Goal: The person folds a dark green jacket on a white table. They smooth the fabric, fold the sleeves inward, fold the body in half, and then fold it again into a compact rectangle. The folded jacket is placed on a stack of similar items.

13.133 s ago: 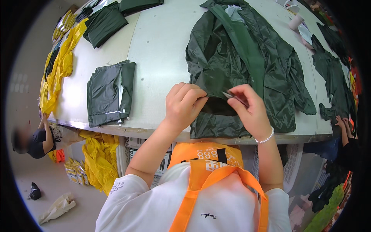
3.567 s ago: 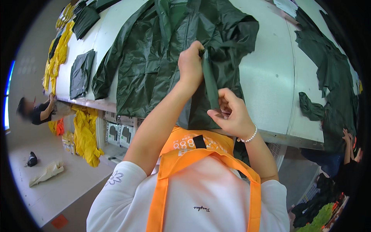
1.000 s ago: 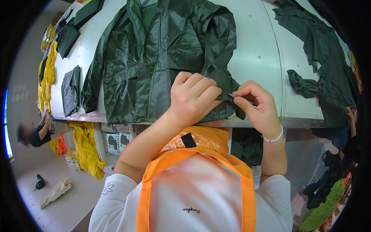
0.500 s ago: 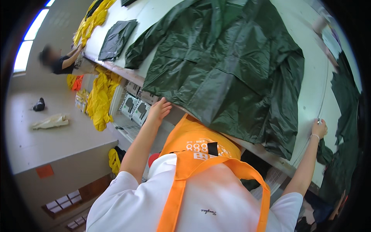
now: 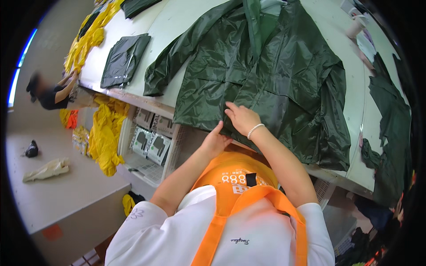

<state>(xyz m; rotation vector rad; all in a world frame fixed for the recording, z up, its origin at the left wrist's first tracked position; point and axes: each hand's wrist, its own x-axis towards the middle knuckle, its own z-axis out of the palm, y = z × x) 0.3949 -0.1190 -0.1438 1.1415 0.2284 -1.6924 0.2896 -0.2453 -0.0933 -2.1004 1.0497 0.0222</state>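
A dark green shiny rain jacket [image 5: 284, 80] lies spread on the white table, its sleeves out to both sides and its lower hem at the near edge. My left hand [image 5: 215, 141] is at that hem, thumb on top and fingers curled at the edge, closed on the fabric. Just to its right, my right hand [image 5: 245, 119] rests on the jacket's lower front. Its fingers are stretched forward over the cloth, and a beaded bracelet circles the wrist.
A folded dark green garment [image 5: 126, 60] lies left of the jacket. Yellow garments [image 5: 106, 133] hang beyond a crate of packages [image 5: 151, 144] under the table [image 5: 368, 111]. Dark green cloth pieces [image 5: 390, 115] lie at right. Another person [image 5: 53, 95] handles yellow garments at far left.
My right hand has come from the table's right side onto the jacket's lower front, leaving a small thing there. My left hand has moved right along the hem.
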